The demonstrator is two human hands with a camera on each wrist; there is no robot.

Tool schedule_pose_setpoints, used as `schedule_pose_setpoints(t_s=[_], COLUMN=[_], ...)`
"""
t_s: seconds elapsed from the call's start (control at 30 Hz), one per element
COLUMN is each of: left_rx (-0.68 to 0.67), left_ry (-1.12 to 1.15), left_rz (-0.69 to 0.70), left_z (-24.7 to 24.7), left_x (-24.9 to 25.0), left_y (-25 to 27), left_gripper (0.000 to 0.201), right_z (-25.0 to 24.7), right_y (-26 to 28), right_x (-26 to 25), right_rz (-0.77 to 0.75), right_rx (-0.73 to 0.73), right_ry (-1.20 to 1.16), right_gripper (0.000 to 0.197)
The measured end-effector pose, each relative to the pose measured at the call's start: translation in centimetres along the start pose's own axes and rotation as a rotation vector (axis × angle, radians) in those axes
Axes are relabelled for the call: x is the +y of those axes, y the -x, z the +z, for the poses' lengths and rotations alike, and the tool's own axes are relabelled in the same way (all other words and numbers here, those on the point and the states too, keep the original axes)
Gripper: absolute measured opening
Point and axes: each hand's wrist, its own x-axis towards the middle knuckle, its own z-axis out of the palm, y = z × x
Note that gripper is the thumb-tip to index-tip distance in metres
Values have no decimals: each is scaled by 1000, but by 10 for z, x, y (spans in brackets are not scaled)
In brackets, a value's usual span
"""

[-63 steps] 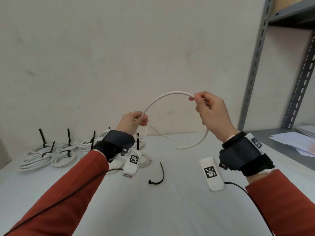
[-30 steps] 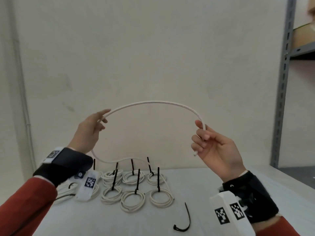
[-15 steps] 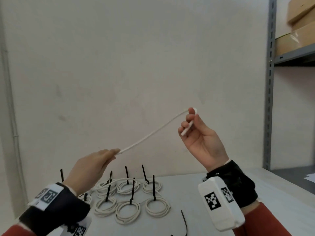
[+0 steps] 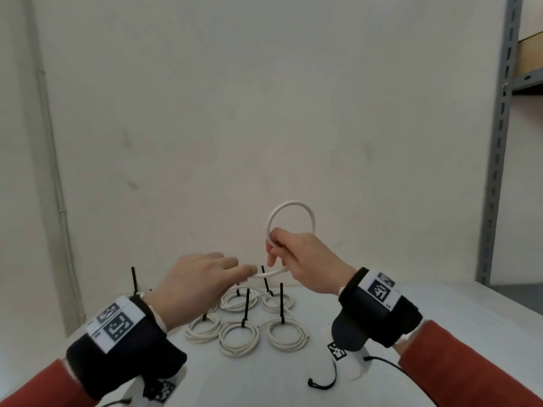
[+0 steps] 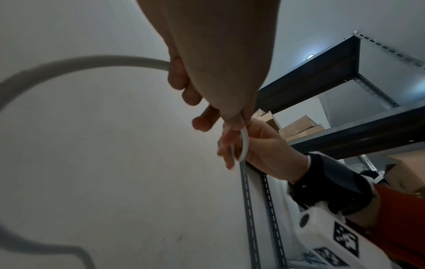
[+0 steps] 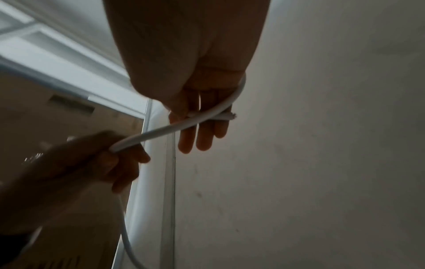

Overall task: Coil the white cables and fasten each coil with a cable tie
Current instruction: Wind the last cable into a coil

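Observation:
A white cable (image 4: pixel 291 204) forms one round loop standing above my right hand (image 4: pixel 274 254), which grips it where the loop crosses. The cable end (image 6: pixel 230 116) sticks out past the right fingers (image 6: pixel 200 138). From there a short stretch of cable (image 6: pixel 161 132) runs left to my left hand (image 4: pixel 246 270), which pinches it at the fingertips. Beyond the left hand (image 5: pixel 207 116) the rest of the cable (image 5: pixel 92 61) arcs away and down. A loose black cable tie (image 4: pixel 323 380) lies on the table (image 4: pixel 264 389) below my right wrist.
Several finished white coils (image 4: pixel 238 337), each with an upright black tie, lie on the table beneath my hands. A wall stands close behind. A grey metal shelving post (image 4: pixel 496 142) rises at the right, with cardboard boxes (image 5: pixel 301 127) on its shelves.
The cable ran nearly straight between my hands, with the right hand raised. Now the right hand is lower and holds a closed loop, and the left hand has come up close beside it.

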Motion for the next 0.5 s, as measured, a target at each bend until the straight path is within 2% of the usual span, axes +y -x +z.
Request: schedule_pose_setpoints(t_s=[0.13,0.23,0.3,0.4,0.5], left_rx=[18,62,116,149,229], left_ry=[20,84,157,412,570], left_rz=[4,-30,-78,-183,-302], left_z=[-3,-8,-9,-3,7], left_x=[-10,-13,-17,-30,-45], left_y=[4,0,-3,-7,-9], left_gripper=[23,25,34,42,28], right_z=[-1,1,2,0,-8], right_y=[6,11,12,11,10], right_x=[0,-3,-7,-12,-16], right_rz=[10,-17,-16,39,138], right_rx=[-169,-186,-166,-75,-3], right_ry=[1,41,34,-261,-651], right_gripper=[15,36,48,49,47])
